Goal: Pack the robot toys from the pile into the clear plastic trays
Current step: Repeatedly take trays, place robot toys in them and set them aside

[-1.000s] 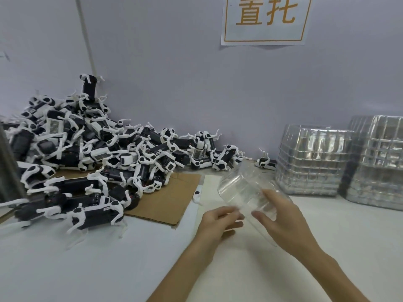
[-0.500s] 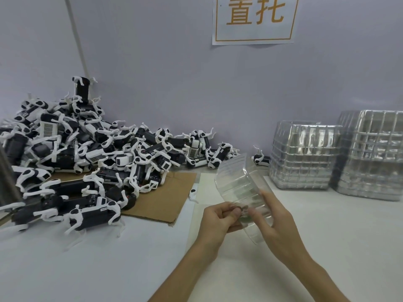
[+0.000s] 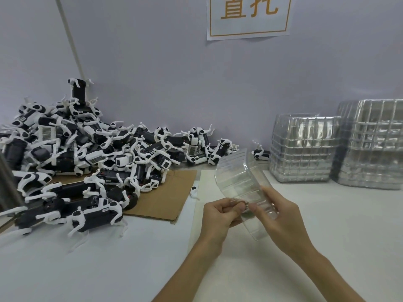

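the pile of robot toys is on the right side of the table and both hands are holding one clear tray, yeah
Not quite: the head view shows the pile of robot toys on the left side of the table; it is the tray stacks that stand on the right. The left hand and right hand do hold one clear tray.

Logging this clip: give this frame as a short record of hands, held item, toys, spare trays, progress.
left hand: pinches near edge of clear tray
right hand: holds the same tray's right side
clear tray: tilted, above the table, no toy inside
robot toys: piled at left, partly on cardboard
tray stacks: two, at right
progress: held tray not yet filled
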